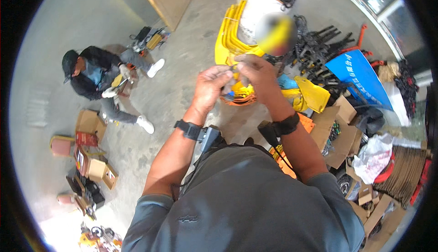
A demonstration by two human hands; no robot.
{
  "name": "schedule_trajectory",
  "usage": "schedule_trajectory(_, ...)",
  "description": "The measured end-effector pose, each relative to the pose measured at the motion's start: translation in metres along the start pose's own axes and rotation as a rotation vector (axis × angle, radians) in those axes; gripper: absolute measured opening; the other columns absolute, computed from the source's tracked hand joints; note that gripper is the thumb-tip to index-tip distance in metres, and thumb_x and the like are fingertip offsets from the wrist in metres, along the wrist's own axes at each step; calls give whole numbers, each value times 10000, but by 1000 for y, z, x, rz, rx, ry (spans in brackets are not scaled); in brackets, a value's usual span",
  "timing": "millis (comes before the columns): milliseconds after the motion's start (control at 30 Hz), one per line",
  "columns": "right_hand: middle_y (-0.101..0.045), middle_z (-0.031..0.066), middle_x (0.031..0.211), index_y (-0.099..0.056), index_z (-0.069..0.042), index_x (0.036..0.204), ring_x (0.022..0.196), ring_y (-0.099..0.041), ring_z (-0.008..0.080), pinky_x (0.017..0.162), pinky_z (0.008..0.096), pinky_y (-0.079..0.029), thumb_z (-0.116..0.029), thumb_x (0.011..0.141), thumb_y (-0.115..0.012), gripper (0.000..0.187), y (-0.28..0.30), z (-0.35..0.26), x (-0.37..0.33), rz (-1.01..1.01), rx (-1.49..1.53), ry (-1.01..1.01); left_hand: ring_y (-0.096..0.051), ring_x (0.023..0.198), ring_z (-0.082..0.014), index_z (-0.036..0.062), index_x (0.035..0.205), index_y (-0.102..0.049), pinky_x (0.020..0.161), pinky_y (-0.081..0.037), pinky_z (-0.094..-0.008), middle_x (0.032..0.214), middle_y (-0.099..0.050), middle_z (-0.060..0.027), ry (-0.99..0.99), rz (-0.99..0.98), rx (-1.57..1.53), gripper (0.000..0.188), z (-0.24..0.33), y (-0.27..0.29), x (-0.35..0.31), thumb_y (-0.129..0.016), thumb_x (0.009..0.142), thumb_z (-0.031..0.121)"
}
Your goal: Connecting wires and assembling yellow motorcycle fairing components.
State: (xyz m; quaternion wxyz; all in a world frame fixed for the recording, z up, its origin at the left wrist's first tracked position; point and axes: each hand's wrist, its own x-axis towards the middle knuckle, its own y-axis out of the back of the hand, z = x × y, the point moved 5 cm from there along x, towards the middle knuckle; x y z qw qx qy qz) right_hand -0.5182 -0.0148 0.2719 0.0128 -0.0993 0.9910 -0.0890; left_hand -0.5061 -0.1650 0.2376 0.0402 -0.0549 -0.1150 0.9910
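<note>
My left hand and my right hand are raised close together in front of me. Thumb and fingers are pinched on both, around something small and dark that I cannot make out. Just below the fingertips stands an orange-rimmed container with yellow and blue pieces in it, partly hidden by my hands. Beyond them lies a stack of curved yellow panels. Each of my wrists wears a black strap with a small device on it.
To the left, a seated person in dark clothes and gloves handles something. Cardboard boxes crowd my right, below a blue sign board and a heap of black metal parts. A white sack stands ahead; more boxes line the left wall.
</note>
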Motion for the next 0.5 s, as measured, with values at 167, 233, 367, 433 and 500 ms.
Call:
schedule_trajectory(167,-576,1,710,-642,-10,898,585,-499,71,530,227,-398,-174,848,-597,177,-4,4,-1,9,-220,-27,-563,634,-76,43,1062,-623,578,-481,-225,870,-648,-10,-48,9,102,232,9,-1,-14,-631,869,171)
schedule_trajectory(233,-562,1,688,-631,-1,858,581,-487,72,527,225,-384,-128,834,-606,132,-13,2,-4,-21,-216,42,-564,650,-73,39,1012,-652,566,-476,-230,817,-647,-6,-71,25,250,239,28,1,-26,-607,869,224)
schedule_trajectory(367,-572,3,749,-612,0,892,636,-499,70,569,227,-391,-109,847,-604,118,-32,12,-4,-179,-230,84,-553,650,-84,7,898,-658,584,-468,-245,728,-612,-10,-98,198,129,168,20,21,-38,-635,843,164)
schedule_trajectory(433,-597,29,790,-613,9,949,672,-521,78,596,231,-422,-90,856,-579,140,-47,22,-1,-267,-185,77,-563,707,-90,8,846,-658,637,-474,-258,714,-609,-8,-150,296,154,125,16,38,-46,-650,828,131)
schedule_trajectory(500,-610,64,790,-602,16,990,652,-538,92,592,210,-433,-74,869,-551,159,-79,5,-14,-341,-241,267,-571,732,-96,37,850,-669,665,-474,-255,731,-624,-26,-207,422,308,105,33,66,-69,-653,826,139)
